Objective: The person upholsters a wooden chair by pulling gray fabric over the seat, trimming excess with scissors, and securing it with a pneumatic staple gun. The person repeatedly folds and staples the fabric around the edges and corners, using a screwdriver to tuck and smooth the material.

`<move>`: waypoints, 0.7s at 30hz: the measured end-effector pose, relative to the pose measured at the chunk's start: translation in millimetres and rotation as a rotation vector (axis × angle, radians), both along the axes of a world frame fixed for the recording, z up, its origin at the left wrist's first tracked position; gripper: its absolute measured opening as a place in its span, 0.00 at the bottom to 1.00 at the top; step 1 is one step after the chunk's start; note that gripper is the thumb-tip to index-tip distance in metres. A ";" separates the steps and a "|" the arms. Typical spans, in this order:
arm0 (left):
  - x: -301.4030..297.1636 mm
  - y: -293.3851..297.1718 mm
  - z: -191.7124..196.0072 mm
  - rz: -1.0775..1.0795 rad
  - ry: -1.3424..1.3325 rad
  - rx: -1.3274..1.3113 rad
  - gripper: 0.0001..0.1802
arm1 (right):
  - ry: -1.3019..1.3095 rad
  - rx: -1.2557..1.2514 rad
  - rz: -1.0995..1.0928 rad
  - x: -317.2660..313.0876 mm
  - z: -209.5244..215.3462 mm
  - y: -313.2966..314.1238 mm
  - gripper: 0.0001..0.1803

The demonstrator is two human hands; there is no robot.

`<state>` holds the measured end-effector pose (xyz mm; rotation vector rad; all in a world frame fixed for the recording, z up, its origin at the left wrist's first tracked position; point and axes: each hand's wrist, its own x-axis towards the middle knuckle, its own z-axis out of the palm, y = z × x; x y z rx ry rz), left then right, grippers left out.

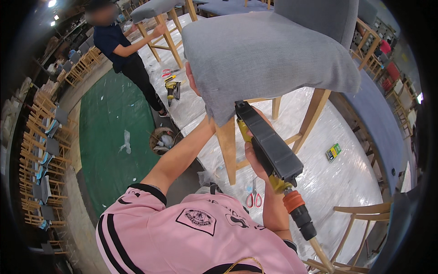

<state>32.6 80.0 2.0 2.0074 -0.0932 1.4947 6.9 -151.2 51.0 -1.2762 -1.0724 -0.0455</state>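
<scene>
A wooden chair with a grey fabric seat [269, 55] stands before me, its cover draping loosely over the front corner and a wooden leg [226, 148]. My left hand [192, 80] reaches up along the seat's left side. Its fingers curl against the fabric edge, while the cloth hides the rest of the hand. Closed around a black and yellow air staple gun [271, 141] is my right hand [256, 160], below the seat. The gun's nose touches or nearly touches the seat's underside near the front leg. An orange hose coupling [293, 201] hangs from its rear end.
Red-handled scissors [254, 200] and a small green-yellow box [333, 152] lie on the plastic-covered table [346, 182]. Farther left rest another staple gun [172, 91] and scissors [168, 73]. A co-worker [109, 41] handles another chair. A wooden frame [360, 214] stands at lower right.
</scene>
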 end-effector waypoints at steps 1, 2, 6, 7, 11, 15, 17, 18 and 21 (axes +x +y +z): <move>0.1 3.2 0.3 0.009 0.000 -0.008 0.47 | 0.022 -0.023 0.000 -0.7 5.2 0.2 0.24; -0.8 5.7 2.0 0.020 -0.003 -0.017 0.47 | 0.044 -0.047 0.001 -1.2 10.6 0.1 0.22; 2.0 16.0 11.1 0.034 -0.010 -0.042 0.46 | 0.207 -0.245 -0.052 0.3 12.6 -4.2 0.20; 3.9 16.9 14.3 0.031 -0.015 -0.050 0.46 | 0.202 -0.259 -0.101 2.1 6.0 -8.7 0.21; -15.8 22.4 31.5 0.053 -0.080 -0.100 0.46 | 0.174 -0.167 -0.342 1.4 -57.8 -35.8 0.29; -60.7 31.4 -18.9 -0.190 0.025 -0.601 0.42 | 0.601 -0.138 -0.607 -37.3 -159.8 -104.1 0.32; -71.4 9.7 -12.9 -0.567 0.049 -0.773 0.38 | 0.982 0.004 -0.726 -60.5 -223.1 -139.9 0.34; -82.9 -20.1 14.5 -0.752 0.108 -0.821 0.38 | 1.284 0.048 -0.780 -76.5 -252.2 -162.6 0.36; -80.3 -56.3 5.9 -0.434 0.126 -0.723 0.32 | 1.542 0.195 -0.884 -115.2 -336.8 -228.7 0.31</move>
